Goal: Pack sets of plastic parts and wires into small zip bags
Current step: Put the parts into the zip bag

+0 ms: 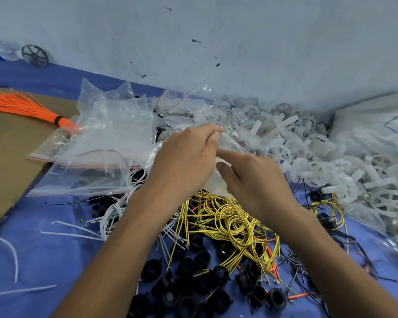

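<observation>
On my feed both hands meet just above the yellow wires (234, 223), working one small bag (217, 184). Left hand (184, 157): fingers curled, pinching the bag's top edge, tight grip. Right hand (253, 177): index finger out straight, thumb under it, narrow pinch on the bag's side. The bag hangs between the two hands, its lower end just over the yellow wires. I can't tell what's inside, too blurred.

Black parts (193, 283) heaped below the yellow wires, some under them. White wires (115, 214) left of the yellow wires, touching the pile. White wheels (308, 157) piled right of and above the yellow wires, up to the wall. Loose empty bags (115, 134) up-left of the yellow wires, behind the left hand. Orange wires (25, 106), bundled, far up-left of the yellow wires on cardboard (9, 157). Blue cloth (44, 253) under everything. Bottle (2, 50) and black wheel (35, 55) well apart from the yellow wires, top left at the wall
</observation>
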A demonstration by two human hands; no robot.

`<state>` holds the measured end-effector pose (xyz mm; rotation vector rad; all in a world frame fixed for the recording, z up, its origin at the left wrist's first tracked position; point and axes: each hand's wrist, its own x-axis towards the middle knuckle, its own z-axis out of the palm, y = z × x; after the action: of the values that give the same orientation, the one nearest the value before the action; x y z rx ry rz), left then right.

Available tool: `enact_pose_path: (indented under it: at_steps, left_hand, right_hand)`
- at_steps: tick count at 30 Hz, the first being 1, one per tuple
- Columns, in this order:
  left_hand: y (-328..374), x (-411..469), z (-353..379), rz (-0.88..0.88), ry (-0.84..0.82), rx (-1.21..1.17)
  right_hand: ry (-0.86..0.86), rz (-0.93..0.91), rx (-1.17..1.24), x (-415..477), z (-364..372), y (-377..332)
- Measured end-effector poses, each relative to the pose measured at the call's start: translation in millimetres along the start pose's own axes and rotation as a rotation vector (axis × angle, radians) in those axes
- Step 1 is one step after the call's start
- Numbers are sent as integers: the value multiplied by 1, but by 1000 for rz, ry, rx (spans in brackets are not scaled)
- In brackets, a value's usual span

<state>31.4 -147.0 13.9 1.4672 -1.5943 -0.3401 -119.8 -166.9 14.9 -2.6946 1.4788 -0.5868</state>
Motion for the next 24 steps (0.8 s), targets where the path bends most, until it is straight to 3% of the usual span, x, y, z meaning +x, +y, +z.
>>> enact_pose_path:
  at_steps: [3,5,7,11,14,18,24]
  left_hand:
    - [-3,2,0,-6,16,-1]
    - [-4,2,0,-12,12,-1]
    - [-3,2,0,-11,4,1]
    - [-2,1,1,-7,-7,5]
    - [-2,2,2,-10,-9,13]
    - [-1,1,2,-3,-4,18]
    - [-1,0,4,2,-3,9]
  right_hand:
    - [126,42,216,-6,-7,15]
    - [284,91,160,-3,-10,39]
    - [313,181,53,8,-11,72]
    - [-13,381,-203,23,-1,150]
    - [-232,424,-297,20,14,179]
    - [-121,454,-223,20,22,186]
    - [-182,418,-352,24,3,184]
